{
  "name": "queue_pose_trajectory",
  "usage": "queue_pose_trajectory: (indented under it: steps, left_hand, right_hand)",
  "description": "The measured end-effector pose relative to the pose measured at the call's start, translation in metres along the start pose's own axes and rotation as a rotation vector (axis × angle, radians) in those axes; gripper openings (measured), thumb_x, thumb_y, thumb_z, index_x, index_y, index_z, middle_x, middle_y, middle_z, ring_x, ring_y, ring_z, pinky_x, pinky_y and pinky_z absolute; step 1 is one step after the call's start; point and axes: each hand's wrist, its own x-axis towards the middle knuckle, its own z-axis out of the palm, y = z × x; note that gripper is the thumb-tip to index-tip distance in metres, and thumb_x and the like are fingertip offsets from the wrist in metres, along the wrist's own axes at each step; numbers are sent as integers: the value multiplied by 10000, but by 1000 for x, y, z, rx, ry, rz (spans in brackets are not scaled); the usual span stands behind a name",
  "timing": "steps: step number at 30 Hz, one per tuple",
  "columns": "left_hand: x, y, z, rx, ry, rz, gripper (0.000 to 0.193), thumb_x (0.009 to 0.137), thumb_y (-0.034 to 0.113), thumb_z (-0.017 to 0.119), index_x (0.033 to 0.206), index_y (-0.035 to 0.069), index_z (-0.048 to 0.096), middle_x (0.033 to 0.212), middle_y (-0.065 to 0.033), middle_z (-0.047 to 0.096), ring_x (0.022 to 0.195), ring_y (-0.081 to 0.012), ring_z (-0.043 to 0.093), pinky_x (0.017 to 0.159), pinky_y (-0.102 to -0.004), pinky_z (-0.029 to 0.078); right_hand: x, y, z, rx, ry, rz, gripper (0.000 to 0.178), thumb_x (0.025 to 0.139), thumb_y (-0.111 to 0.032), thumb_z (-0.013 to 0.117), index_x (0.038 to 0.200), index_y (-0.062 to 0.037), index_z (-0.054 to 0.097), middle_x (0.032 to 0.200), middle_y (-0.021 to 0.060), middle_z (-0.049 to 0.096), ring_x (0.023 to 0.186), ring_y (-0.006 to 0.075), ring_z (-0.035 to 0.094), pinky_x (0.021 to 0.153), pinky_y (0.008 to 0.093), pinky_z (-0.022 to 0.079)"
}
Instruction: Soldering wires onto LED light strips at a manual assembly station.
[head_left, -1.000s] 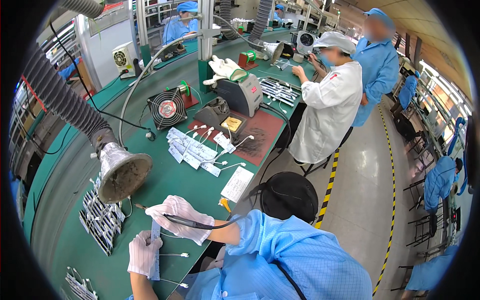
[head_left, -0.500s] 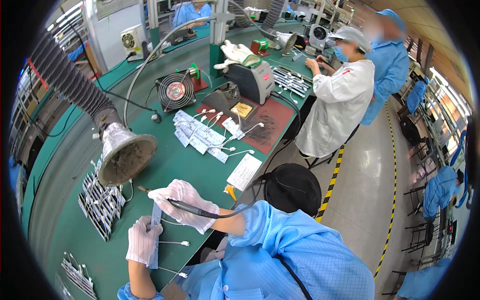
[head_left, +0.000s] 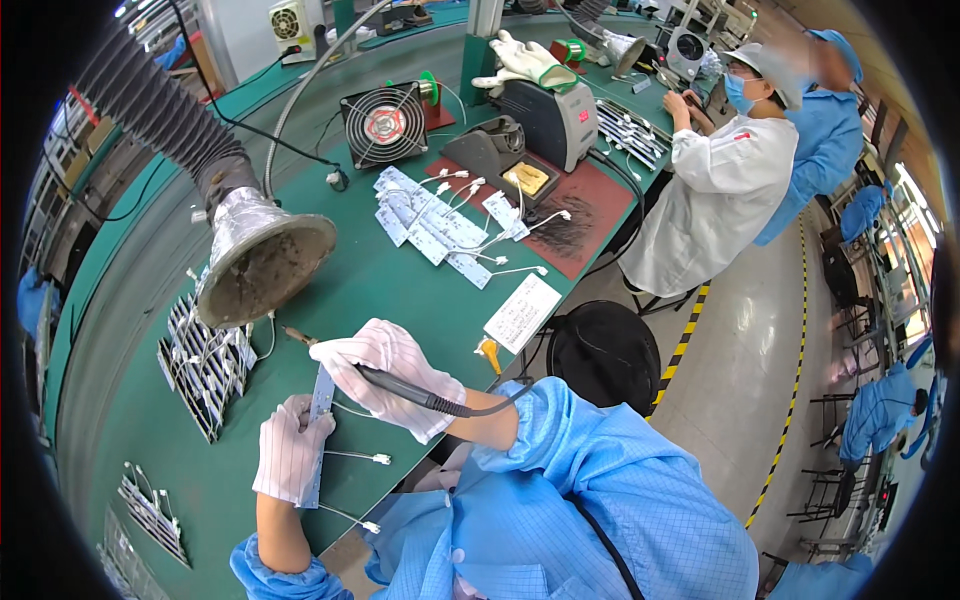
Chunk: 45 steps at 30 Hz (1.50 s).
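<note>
My left hand (head_left: 290,450), in a striped white glove, pinches a narrow pale-blue circuit board strip (head_left: 321,395) near the table's front edge. White wires (head_left: 350,455) with small connectors stick out to the strip's right. A soldering iron (head_left: 410,388) with a dark handle is in my gloved right hand (head_left: 390,365), its tip pointing left beyond the strip's far end. The tip looks apart from the strip; my right hand partly hides that end. Left of my hands lies a stack of wired board strips (head_left: 205,365), with a smaller group (head_left: 155,515) nearer.
A fume extraction hood (head_left: 265,262) hangs over the table's left side. Farther back are loose wired boards (head_left: 435,225), a fan (head_left: 384,125), a soldering station (head_left: 548,120), an iron stand with a yellow sponge (head_left: 527,178) and a white label card (head_left: 522,313). A co-worker (head_left: 715,180) sits at right.
The whole view has shifted, so the table and its things appear farther up and right. Both hands keep their holds on the strip and the soldering iron, with little visible movement against the table.
</note>
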Motion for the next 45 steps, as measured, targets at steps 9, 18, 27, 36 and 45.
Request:
queue_pose_trajectory:
  steps: [9,18,27,36,45]
  left_hand:
    - [4,-11,6,-127,29,-38,310,720,150,728,957,-44,675,760,-154,684,649,-224,650,651,-321,515]
    - [6,1,-10,-93,-74,-112,350,784,287,673,986,2,658,875,-174,631,848,-300,613,759,-383,478]
    - [3,-11,-13,-285,-62,-124,383,809,271,690,1039,-30,634,854,-166,676,769,-258,640,723,-346,498]
    - [2,-11,-5,-250,41,-27,311,814,224,656,940,-60,657,706,-159,644,656,-286,636,631,-362,504]
    - [4,-9,-10,-223,3,-91,324,798,240,654,966,-37,665,737,-145,652,670,-268,635,662,-350,507]
  right_hand:
    - [6,-3,-5,-34,-111,37,261,945,-262,496,1027,-42,610,888,91,646,723,285,588,723,384,433]
    - [17,5,-13,228,-414,208,158,894,-177,544,934,-66,651,702,105,605,604,293,571,555,369,441]
    - [-13,-9,-10,255,55,326,268,916,-165,529,1072,35,614,874,135,651,716,185,600,588,277,469]
    - [-19,0,-23,174,-246,32,267,962,-107,407,1176,21,503,910,216,636,687,251,576,605,356,488]
    - [-16,-4,-15,116,-227,8,263,924,-154,424,1088,30,515,862,233,661,668,250,564,613,356,479]
